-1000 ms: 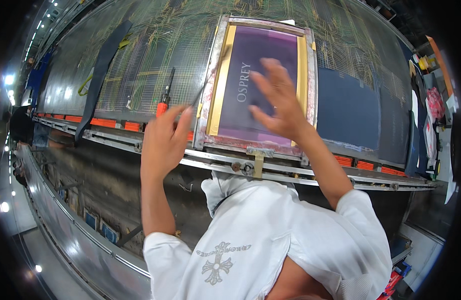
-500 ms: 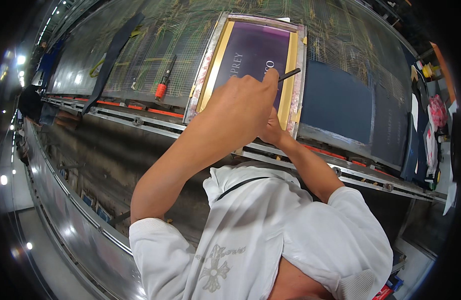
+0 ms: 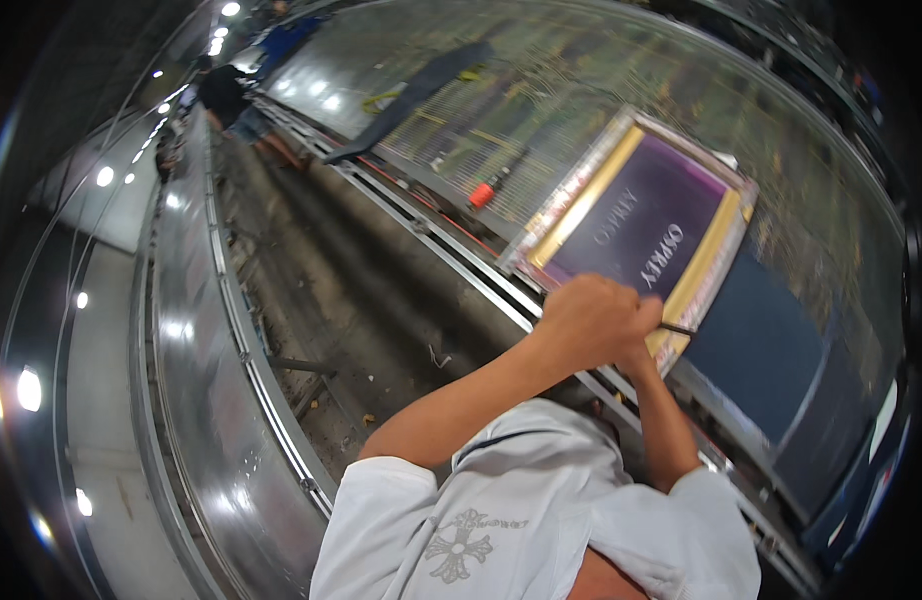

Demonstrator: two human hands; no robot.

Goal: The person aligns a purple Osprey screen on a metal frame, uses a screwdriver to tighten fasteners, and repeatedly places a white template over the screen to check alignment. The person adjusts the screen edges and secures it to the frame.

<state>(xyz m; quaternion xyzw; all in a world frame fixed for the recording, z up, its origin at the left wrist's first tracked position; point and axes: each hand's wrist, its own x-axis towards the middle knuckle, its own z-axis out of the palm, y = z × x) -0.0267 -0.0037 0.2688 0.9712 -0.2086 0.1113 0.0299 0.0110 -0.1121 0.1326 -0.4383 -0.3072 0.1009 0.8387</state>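
The left grip [image 3: 596, 318] curls shut around a thin dark stick [image 3: 679, 328] by a rectangular frame's [image 3: 571, 190] near right corner; the right grip [image 3: 636, 357], largely hidden behind it, cannot be judged. Smooth purple sheet [image 3: 646, 205] and glossy yellow tape [image 3: 703, 265] span the stained frame on the streaky bench [image 3: 541, 60].

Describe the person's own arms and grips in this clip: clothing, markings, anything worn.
Loose, short white fabric sleeves belong to a white shirt bearing a grey cross-shaped motif. The left forearm and right forearm are bare, without visible bands or cables. The left grip is ungloved; the right grip is mostly hidden.
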